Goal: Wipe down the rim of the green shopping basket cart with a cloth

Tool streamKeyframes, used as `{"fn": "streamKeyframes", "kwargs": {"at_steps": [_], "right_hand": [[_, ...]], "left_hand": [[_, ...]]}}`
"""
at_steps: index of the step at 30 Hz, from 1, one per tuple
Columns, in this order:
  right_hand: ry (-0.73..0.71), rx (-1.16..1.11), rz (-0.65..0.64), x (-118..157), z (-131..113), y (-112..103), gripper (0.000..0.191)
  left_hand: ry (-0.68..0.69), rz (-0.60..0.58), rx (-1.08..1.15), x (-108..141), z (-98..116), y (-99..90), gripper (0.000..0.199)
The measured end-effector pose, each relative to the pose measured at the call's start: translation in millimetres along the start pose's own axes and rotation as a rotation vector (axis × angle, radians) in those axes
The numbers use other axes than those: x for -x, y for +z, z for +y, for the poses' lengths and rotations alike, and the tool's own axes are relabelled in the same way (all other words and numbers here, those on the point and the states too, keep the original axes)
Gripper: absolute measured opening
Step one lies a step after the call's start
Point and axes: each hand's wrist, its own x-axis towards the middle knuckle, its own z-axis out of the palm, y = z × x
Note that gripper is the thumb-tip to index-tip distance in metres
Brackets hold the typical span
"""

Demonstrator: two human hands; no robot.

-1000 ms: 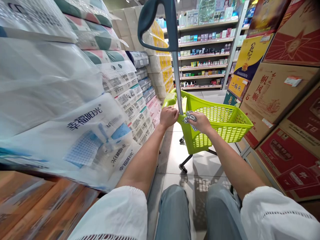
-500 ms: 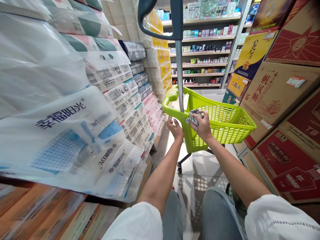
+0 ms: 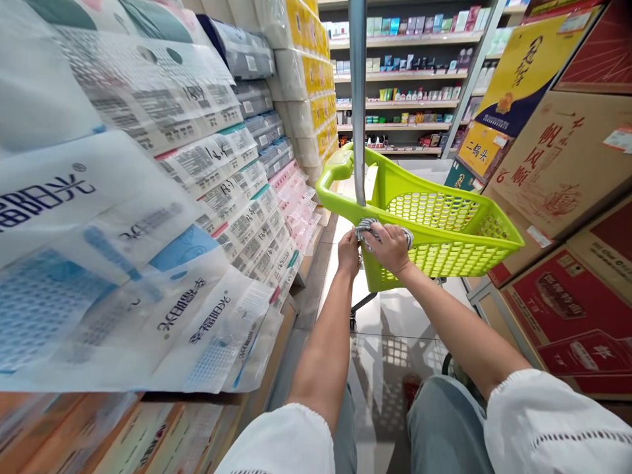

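Gripping first: we see the right hand (image 3: 392, 249) bunched over a striped cloth (image 3: 364, 228), fingers bent and pressing it to the near side of the green basket (image 3: 380, 212), just below the rim; cloth shows on both sides of the hand. Left hand (image 3: 349, 253) is just to the left and slightly lower, fingers curled in at the basket's left corner. Its fingertips are turned from us, so we cannot tell whether they pinch the cloth, the plastic edge or nothing.

Surroundings, largest to smallest. Left side: we note a long stack of plastic-wrapped packs (image 3: 148, 276), near to far, blue print on the nearest. Far side: shelving (image 3: 395, 76) with rows of small boxes and bottles. Right side: piled cartons, among them a red carton (image 3: 563, 296) near us and a brown carton (image 3: 557, 164) above it. Between these sides, we record a pale tiled floor (image 3: 415, 326), with a dappled shadow below the basket.

Basket stands between the left stack and the right cartons, rim upward, its long side running off to the right. A grey metal pole (image 3: 359, 99) rises from its left end and leaves our view at the top. On the right, above the brown carton, we log a yellow and dark blue box (image 3: 523, 72). Smallest item: a dark caster (image 3: 352, 322) on the floor, below the left hand.
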Motion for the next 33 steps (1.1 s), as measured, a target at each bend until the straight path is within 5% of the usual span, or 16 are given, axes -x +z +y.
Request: {"fn": "streamKeyframes", "kwargs": {"at_steps": [6, 15, 20, 24, 28, 33], "right_hand": [[-0.120, 0.043, -0.175, 33, 10, 22, 0.033], [-0.061, 0.020, -0.043, -24, 3, -8, 0.037], [0.008, 0.031, -0.016, -13, 8, 18, 0.037], [-0.086, 0.058, -0.120, 10, 16, 31, 0.035], [-0.149, 0.015, -0.220, 15, 19, 24, 0.033], [-0.117, 0.050, -0.096, -18, 14, 4, 0.036]], "left_hand": [[0.028, -0.038, 0.099, -5, -5, -3.8, 0.036], [-0.013, -0.034, 0.068, -15, -4, -7.7, 0.022], [-0.006, -0.041, 0.076, -19, -2, -11.5, 0.020], [0.014, -0.104, 0.083, -19, 1, -12.2, 0.024], [0.018, -0.106, 0.069, -19, 2, -10.3, 0.027], [0.041, -0.069, 0.085, -23, -3, -11.9, 0.022]]}}
